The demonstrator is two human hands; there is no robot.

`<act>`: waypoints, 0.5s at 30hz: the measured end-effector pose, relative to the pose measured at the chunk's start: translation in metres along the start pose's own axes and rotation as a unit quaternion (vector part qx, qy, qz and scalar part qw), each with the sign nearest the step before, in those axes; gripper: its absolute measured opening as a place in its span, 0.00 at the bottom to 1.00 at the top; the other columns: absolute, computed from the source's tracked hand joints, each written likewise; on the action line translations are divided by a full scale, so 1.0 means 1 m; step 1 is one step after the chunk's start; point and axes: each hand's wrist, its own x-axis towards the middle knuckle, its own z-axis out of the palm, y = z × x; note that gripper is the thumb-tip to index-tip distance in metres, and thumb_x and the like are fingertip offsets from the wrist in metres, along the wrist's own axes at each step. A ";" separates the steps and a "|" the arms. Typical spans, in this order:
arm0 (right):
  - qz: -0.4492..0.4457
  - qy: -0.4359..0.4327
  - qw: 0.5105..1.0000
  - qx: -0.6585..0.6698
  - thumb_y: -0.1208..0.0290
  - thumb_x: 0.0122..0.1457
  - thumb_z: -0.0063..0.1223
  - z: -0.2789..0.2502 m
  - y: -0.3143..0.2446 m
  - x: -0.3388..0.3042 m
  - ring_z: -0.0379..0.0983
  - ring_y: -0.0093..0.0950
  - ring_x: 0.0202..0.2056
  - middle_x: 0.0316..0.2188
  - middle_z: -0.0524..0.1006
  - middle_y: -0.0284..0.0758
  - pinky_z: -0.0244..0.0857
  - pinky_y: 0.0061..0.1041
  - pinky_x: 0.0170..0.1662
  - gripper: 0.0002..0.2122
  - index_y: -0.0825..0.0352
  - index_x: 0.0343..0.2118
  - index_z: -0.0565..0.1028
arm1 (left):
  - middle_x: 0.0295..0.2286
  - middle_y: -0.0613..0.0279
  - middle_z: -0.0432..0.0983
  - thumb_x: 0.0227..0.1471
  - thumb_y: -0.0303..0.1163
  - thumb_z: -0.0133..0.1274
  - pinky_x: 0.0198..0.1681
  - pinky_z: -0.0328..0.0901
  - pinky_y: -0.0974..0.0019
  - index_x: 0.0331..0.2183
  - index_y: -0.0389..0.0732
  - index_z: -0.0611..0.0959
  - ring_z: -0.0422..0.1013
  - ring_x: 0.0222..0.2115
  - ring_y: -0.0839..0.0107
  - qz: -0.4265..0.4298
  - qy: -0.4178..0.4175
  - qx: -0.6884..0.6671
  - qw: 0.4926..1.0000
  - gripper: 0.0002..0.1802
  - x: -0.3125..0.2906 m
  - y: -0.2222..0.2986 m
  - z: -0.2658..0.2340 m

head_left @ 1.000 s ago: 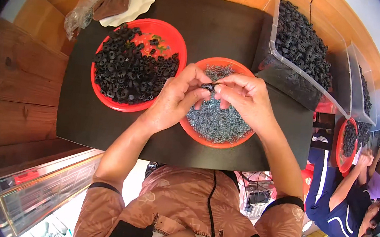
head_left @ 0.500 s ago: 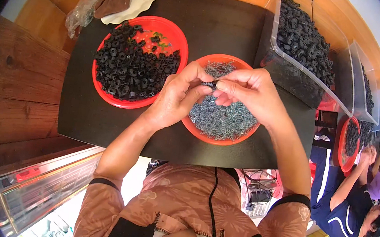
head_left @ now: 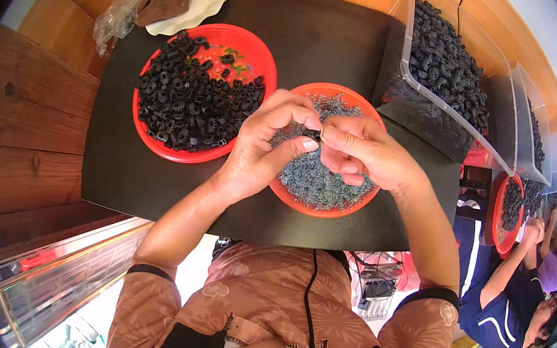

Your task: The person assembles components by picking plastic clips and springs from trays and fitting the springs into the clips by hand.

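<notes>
Left hand (head_left: 261,146) pinching a small black part (head_left: 312,134) above the orange bowl (head_left: 321,212). Right hand (head_left: 370,153) fingertips at its end; can't tell if clamped. Probably light, stiff, plastic; hold by the sides. Bowl: metal bits (head_left: 318,184). Left of bowl: red tray (head_left: 255,56), black parts (head_left: 187,105). Right beyond bowl: clear bin (head_left: 436,115), same.

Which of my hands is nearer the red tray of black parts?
Left. The left hand is at the right edge of the red tray; the right hand is farther right, over the orange bowl.
</notes>
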 end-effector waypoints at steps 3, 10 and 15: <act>0.003 -0.075 0.997 0.031 0.49 0.58 0.46 -0.005 0.012 0.006 0.49 0.11 0.13 0.15 0.61 0.23 0.41 0.14 0.14 0.20 0.64 0.23 0.69 | 0.33 0.61 0.74 0.43 0.19 0.56 0.44 0.61 0.63 0.34 0.38 0.77 0.68 0.39 0.66 0.067 0.002 0.006 0.998 0.12 0.002 0.001 0.000; -0.053 0.013 0.989 0.136 0.56 0.58 0.44 0.023 0.021 0.004 0.46 0.13 0.12 0.11 0.54 0.20 0.37 0.16 0.15 0.20 0.59 0.13 0.59 | 0.35 0.60 0.73 0.45 0.18 0.52 0.47 0.61 0.62 0.35 0.37 0.75 0.68 0.40 0.65 0.081 -0.014 -0.020 0.996 0.12 0.000 0.001 0.002; -0.071 0.079 0.973 0.207 0.59 0.57 0.46 0.044 0.027 0.012 0.46 0.14 0.11 0.10 0.53 0.21 0.38 0.18 0.14 0.20 0.58 0.12 0.56 | 0.35 0.58 0.72 0.46 0.17 0.51 0.45 0.62 0.66 0.35 0.35 0.75 0.69 0.40 0.68 0.029 0.010 -0.074 0.997 0.11 -0.006 0.002 0.003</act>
